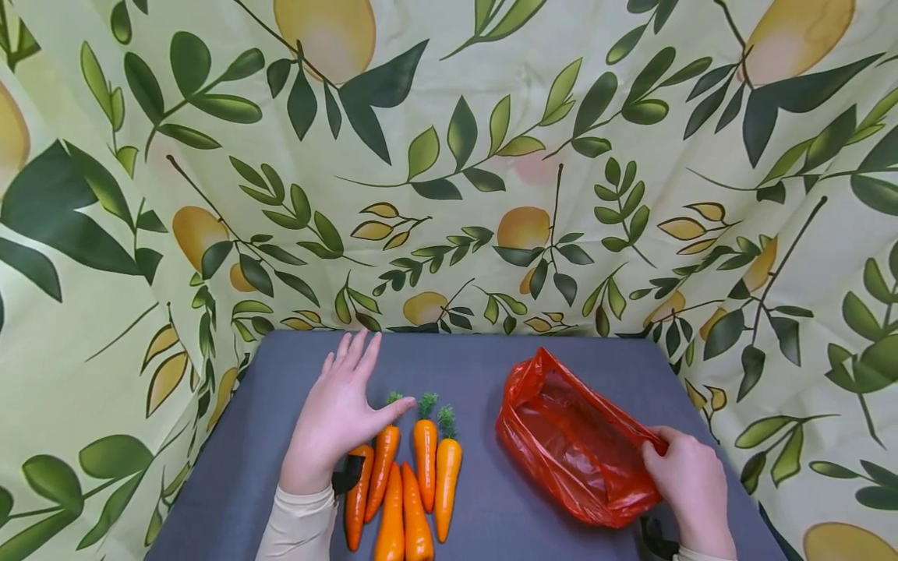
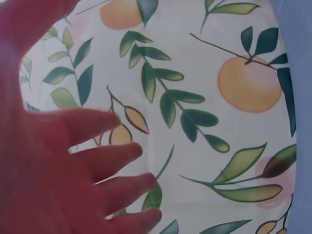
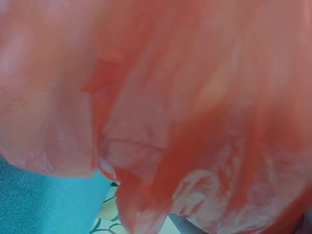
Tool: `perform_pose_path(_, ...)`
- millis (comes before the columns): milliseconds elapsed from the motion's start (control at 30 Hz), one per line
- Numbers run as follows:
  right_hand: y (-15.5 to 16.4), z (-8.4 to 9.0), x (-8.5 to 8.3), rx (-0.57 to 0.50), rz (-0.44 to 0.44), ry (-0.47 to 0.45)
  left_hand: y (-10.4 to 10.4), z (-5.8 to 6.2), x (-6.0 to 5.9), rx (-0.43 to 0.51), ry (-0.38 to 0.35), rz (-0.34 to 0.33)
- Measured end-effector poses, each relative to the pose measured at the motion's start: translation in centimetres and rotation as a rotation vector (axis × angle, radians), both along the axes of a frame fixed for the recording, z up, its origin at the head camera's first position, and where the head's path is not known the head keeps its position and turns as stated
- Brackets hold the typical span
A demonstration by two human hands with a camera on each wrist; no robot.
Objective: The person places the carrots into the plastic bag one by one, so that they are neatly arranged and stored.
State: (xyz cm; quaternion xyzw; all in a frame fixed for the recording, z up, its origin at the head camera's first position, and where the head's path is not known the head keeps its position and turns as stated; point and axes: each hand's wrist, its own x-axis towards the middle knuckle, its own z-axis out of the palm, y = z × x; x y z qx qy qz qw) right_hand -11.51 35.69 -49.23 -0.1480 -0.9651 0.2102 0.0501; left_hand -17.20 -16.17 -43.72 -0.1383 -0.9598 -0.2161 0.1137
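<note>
R hand (image 1: 691, 483), nearest the camera at the bench's (image 1: 491, 499) front-right, has its grip pinched on the near rim of the red plastic bag (image 1: 571, 444); fingers curled round the film. In the R wrist view only red film (image 3: 195, 112) fills the frame, so how firm that pinch is can't be told. Bag lies on its side, mouth facing away and left, sagging open.

Risk 1: film is thin and slack w/ only one edge held, so the mouth could fold shut or the bag slide on the cloth if anything gets pushed against it.

L hand (image 1: 337, 417) sits a bit further in, grip released, fingers straight and spread, palm low over the carrots (image 1: 407, 475); thumb just beside the green top of one. Wrist view shows the same splayed fingers (image 2: 105, 163) holding nothing.

Risk 2: the carrots lie packed side by side, touching. A flat hand coming down may roll or scatter them, or drag a neighbour along when one is picked.

Risk 3: smooth tapered bodies could slip from a loose pinch.

Behind, the leaf-and-fruit printed cloth (image 1: 449, 156) stands close round the bench; a wide swing could snag it.
</note>
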Motion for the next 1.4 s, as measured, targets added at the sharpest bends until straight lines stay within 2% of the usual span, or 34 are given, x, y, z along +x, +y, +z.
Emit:
perform_pose_path(233,-0.9,0.2,-0.2,-0.016,0.003,-0.024,-0.8,0.5,1.0,0.09,0.186,0.051)
perform_pose_path(367,-1.1,0.3,0.0,-0.019,-0.001,-0.037,-1.6,0.3,1.5,0.107,0.233,0.059)
perform_pose_path(533,-1.2,0.6,0.3,-0.016,-0.008,-0.041,-3.2,-0.7,2.5,0.121,0.205,0.097)
perform_pose_path(767,-1.4,0.7,0.5,-0.014,0.003,-0.05,-5.9,-3.1,5.0,0.146,0.165,0.212)
perform_pose_path(1000,-1.6,0.6,0.6,-0.023,0.0,-0.069,-8.1,-4.6,7.3,0.128,0.063,0.302)
perform_pose_path(1167,-1.8,0.6,0.6,-0.025,0.003,-0.081,-8.6,-5.0,8.0,0.122,0.003,0.326)
perform_pose_path(1400,-2.2,0.5,0.9,-0.045,0.008,-0.123,-8.2,-5.6,8.3,0.139,-0.081,0.321)
